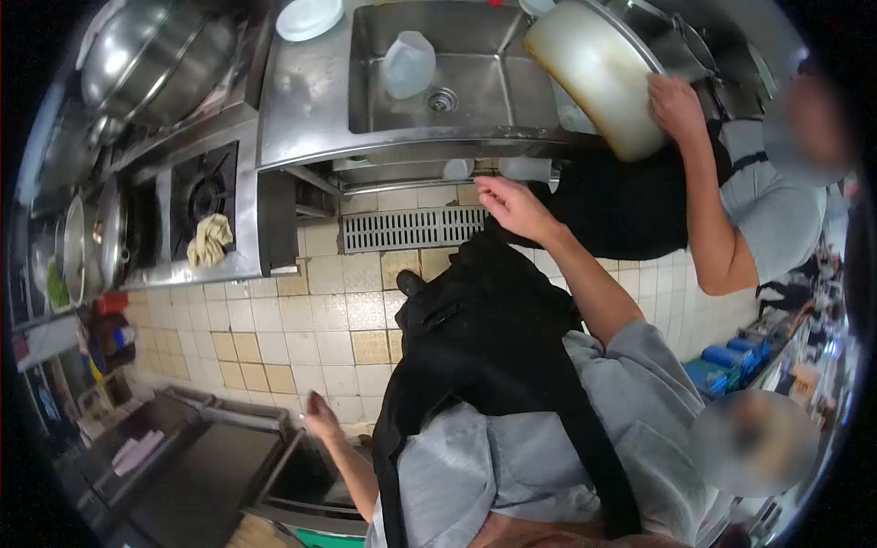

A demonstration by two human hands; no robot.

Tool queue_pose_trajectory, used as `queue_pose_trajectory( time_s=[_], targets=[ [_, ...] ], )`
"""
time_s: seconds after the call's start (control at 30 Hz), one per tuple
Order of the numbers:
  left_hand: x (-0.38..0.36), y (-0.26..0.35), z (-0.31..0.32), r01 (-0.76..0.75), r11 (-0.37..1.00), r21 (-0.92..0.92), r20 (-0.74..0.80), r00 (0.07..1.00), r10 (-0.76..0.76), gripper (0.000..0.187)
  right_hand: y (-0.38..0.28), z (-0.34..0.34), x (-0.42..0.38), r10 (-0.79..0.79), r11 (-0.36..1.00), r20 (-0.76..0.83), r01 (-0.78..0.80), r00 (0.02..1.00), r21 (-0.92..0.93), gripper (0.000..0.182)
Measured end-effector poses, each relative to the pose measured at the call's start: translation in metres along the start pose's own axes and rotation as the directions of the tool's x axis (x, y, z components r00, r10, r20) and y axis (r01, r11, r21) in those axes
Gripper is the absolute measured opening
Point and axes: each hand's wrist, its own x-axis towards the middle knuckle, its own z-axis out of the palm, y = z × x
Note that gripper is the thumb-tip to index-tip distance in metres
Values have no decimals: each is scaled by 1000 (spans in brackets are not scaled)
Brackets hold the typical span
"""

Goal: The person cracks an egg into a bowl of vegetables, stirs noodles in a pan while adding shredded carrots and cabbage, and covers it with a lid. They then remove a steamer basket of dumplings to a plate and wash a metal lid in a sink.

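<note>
My left hand (322, 418) hangs low over the tiled floor, near the dark steel counter; it looks empty, its small fingers partly apart. My right hand (519, 210) is stretched in front of my black apron (484, 338), short of the sink's front edge. Its fingers are loosely bent and slightly apart, with nothing visible in them. Beyond it is a steel sink (512, 91) with a translucent plastic jug (408, 64) lying inside. To the right, a co-worker's hand (678, 108) grips the rim of a large metal pot (594, 68) tilted over the sink.
A gas burner (208, 194) with a crumpled cloth (211, 240) on its edge is at the left. Behind it stands a big steel pot (151, 59). A floor drain grate (411, 230) runs below the sink. The co-worker stands close on my right. Blue containers (731, 354) are farther right.
</note>
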Motion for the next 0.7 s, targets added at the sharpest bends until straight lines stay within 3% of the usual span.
queue_pose_trajectory(
  time_s=[0.03,0.07,0.13,0.2,0.27,0.3,0.33,0.4,0.47,0.5,0.57,0.6,0.7],
  targets=[
    [28,49,-2,-90,989,119,3,996,90,28,-2,-3,0,14,1000,-15,-14,1000,-1,33],
    [58,98,-5,22,970,240,89,995,-45,31,-2,-9,0,78,997,-74,-77,994,22,33],
    [115,125,13,-209,975,79,71,976,204,35,6,-16,-3,153,988,-186,-143,971,63,32],
    [143,199,51,-215,973,-81,105,969,222,38,24,-20,-4,194,980,-241,-179,951,82,32],
    [181,240,94,-317,934,-167,181,921,345,39,50,-21,-8,247,968,-307,-220,919,121,32],
    [175,291,114,-286,954,-93,196,934,299,37,62,-17,-4,254,965,-310,-218,916,146,32],
    [196,305,136,-413,911,2,224,888,402,35,67,-13,1,265,959,-320,-216,909,181,31],
    [192,378,181,-554,830,-65,224,803,553,34,83,-4,19,255,954,-311,-184,916,237,31],
    [188,439,218,-591,806,-39,229,779,583,30,113,6,38,300,939,-356,-207,885,276,31],
    [183,471,231,-621,780,70,232,771,593,29,124,9,50,312,925,-333,-205,890,319,32],
    [209,490,267,-653,755,60,168,752,637,28,119,9,88,336,905,-266,-232,904,356,31],
    [220,495,280,-651,752,100,166,757,633,28,111,1,105,320,929,-218,-260,922,262,30],
    [278,504,322,-668,720,187,156,744,650,27,116,-1,150,249,934,-187,-185,950,304,28]
  ],
)
